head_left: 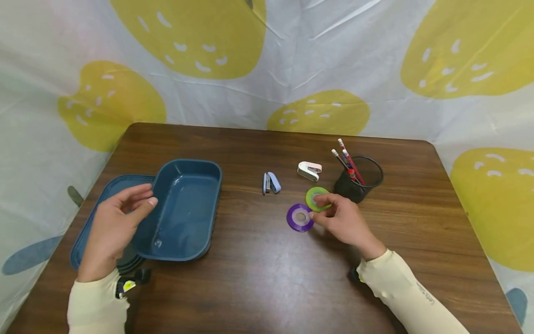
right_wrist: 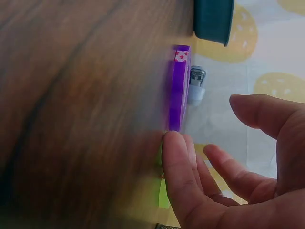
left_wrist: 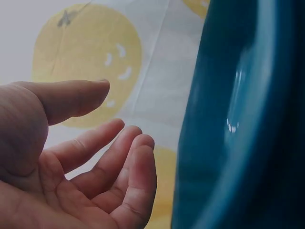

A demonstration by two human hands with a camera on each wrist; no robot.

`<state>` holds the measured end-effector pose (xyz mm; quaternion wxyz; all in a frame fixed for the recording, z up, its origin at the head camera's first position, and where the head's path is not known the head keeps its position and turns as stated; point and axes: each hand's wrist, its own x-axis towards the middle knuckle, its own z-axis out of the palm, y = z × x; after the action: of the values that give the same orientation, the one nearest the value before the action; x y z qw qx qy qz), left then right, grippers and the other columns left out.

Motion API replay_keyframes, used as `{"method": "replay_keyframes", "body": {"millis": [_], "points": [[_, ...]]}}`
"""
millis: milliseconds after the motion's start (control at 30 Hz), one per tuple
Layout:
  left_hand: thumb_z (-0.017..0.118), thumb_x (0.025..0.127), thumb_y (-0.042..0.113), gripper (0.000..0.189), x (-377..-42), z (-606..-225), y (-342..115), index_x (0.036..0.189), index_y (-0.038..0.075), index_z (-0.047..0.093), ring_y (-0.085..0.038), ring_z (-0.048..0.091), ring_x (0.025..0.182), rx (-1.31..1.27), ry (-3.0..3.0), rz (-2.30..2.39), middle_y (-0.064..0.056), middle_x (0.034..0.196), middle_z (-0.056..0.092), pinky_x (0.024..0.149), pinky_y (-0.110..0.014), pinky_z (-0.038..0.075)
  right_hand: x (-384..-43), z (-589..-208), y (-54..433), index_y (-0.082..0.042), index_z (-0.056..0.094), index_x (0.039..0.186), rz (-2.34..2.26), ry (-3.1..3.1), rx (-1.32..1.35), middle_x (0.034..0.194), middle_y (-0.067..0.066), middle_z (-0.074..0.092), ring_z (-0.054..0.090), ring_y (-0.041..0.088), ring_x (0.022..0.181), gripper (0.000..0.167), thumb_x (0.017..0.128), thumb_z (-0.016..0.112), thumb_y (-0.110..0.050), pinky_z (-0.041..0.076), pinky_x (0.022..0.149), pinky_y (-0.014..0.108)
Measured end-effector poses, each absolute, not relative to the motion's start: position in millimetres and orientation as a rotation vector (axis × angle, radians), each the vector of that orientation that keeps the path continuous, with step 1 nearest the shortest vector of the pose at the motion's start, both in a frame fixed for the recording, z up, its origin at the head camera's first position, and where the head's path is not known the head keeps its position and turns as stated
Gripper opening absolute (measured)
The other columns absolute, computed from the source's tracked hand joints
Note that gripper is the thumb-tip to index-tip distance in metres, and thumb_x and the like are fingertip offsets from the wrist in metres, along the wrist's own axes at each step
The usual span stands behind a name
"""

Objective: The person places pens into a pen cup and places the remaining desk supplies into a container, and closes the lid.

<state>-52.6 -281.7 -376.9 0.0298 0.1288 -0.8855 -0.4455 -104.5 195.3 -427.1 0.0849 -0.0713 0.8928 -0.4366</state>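
My right hand (head_left: 344, 220) is over two flat rolls of tape, its fingers loosely bent and thumb apart. A purple tape roll (head_left: 294, 225) lies at its fingertips. Partly covered by the fingers is a green tape roll (head_left: 311, 202), lying against the purple one. In the right wrist view, a fingertip is right at the end of the purple roll (right_wrist: 178, 95), and nothing is gripped. My left hand (head_left: 114, 222) hovers by the left rim of a deep blue tray (head_left: 187, 208), holding nothing. Its fingers (left_wrist: 143, 171) are relaxed and slightly curved.
A blue lid-like piece (head_left: 133, 181) lies partly under the tray. Farther back are a small light-blue stapler (head_left: 271, 183) and a white one (head_left: 309, 171). Beyond my right hand stands a black mesh cup (head_left: 348, 189) with several pencils. A printed cloth hangs behind the brown table (head_left: 258, 278).
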Motion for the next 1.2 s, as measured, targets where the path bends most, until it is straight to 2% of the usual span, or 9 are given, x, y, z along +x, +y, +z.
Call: {"method": "replay_keyframes", "body": {"millis": [200, 400, 633, 800, 933, 1200], "points": [[0.069, 0.103, 0.037, 0.056, -53, -388, -295, 0.152, 0.012, 0.058, 0.003, 0.056, 0.109, 0.499, -2.717, -1.426, -0.014, 0.145, 0.063, 0.081, -0.005, 0.048, -105, -430, 192, 0.0, 0.075, 0.119, -1.28, 2.671, -0.231, 0.114, 0.017, 0.079, 0.076, 0.02, 0.084, 0.037, 0.089, 0.085, -0.02, 0.057, 0.064, 0.025], [0.071, 0.102, 0.035, 0.056, -55, -396, -301, 0.151, 0.01, 0.059, 0.005, 0.057, 0.105, 0.573, -2.668, -1.457, -0.01, 0.139, 0.065, 0.081, -0.005, 0.049, -106, -433, 188, -0.002, 0.078, 0.113, -1.245, 2.711, -0.233, 0.104, 0.013, 0.079, 0.075, 0.018, 0.081, 0.033, 0.086, 0.087, -0.02, 0.057, 0.064, 0.025], [0.066, 0.105, 0.043, 0.059, -57, -404, -304, 0.156, 0.016, 0.054, -0.016, 0.057, 0.123, 0.628, -2.788, -1.441, -0.013, 0.15, 0.06, 0.081, -0.012, 0.047, -107, -434, 185, -0.004, 0.08, 0.107, -1.191, 2.782, -0.277, 0.099, 0.011, 0.08, 0.073, 0.015, 0.076, 0.03, 0.081, 0.088, -0.017, 0.055, 0.061, 0.024], [0.066, 0.105, 0.037, 0.058, -57, -407, -304, 0.155, 0.011, 0.054, -0.022, 0.056, 0.126, 0.555, -2.813, -1.464, -0.017, 0.15, 0.058, 0.082, -0.013, 0.046, -109, -435, 184, -0.005, 0.082, 0.104, -1.191, 2.798, -0.29, 0.097, 0.009, 0.081, 0.073, 0.013, 0.073, 0.027, 0.08, 0.089, -0.014, 0.054, 0.059, 0.023], [0.063, 0.107, 0.036, 0.056, -57, -408, -304, 0.156, 0.01, 0.053, -0.028, 0.055, 0.129, 0.533, -2.828, -1.476, -0.02, 0.151, 0.056, 0.084, -0.017, 0.045, -109, -436, 184, -0.006, 0.082, 0.103, -1.184, 2.81, -0.313, 0.089, 0.005, 0.08, 0.072, 0.011, 0.072, 0.025, 0.08, 0.09, -0.014, 0.053, 0.061, 0.022], [0.062, 0.108, 0.033, 0.054, -58, -408, -304, 0.154, 0.008, 0.054, -0.029, 0.054, 0.129, 0.508, -2.828, -1.457, -0.021, 0.148, 0.057, 0.083, -0.015, 0.045, -111, -437, 184, -0.006, 0.082, 0.102, -1.15, 2.839, -0.339, 0.087, 0.004, 0.078, 0.068, 0.01, 0.072, 0.028, 0.078, 0.092, -0.016, 0.052, 0.064, 0.022]]}}
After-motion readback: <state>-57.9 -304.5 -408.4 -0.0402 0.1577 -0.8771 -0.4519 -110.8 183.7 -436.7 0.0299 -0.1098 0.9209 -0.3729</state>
